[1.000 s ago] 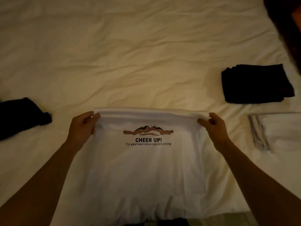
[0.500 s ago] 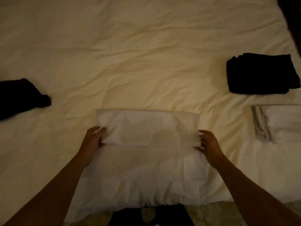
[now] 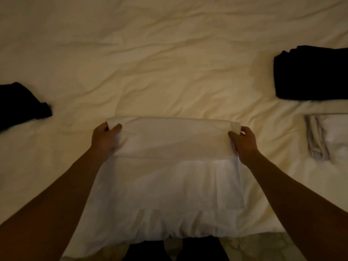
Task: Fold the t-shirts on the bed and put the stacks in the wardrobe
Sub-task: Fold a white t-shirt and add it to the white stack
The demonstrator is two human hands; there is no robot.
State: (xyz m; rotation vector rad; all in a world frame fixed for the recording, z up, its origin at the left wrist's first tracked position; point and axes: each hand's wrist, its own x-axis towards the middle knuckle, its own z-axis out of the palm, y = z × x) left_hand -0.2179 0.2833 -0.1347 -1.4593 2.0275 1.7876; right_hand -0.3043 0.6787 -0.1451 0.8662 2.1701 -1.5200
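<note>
- At the near edge of the bed (image 3: 169, 53), the white t-shirt (image 3: 169, 178) lies half folded, its far part doubled back toward the person.
- The left hand (image 3: 103, 138) and right hand (image 3: 244, 144) pinch the fold's two ends, fingers curled round the cloth.
- It looks light, soft and limp; best taken at the fold's corners, or it will likely sag.
- The black stack (image 3: 312, 72), white stack (image 3: 327, 138) and a loose black garment (image 3: 18, 104) are cut off by the frame; no wardrobe is in view.

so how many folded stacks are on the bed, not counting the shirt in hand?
2, both on the right: a black stack farther away, and a white stack just nearer, cut off by the frame. The black garment at left looks unfolded. More may lie out of view.
</note>
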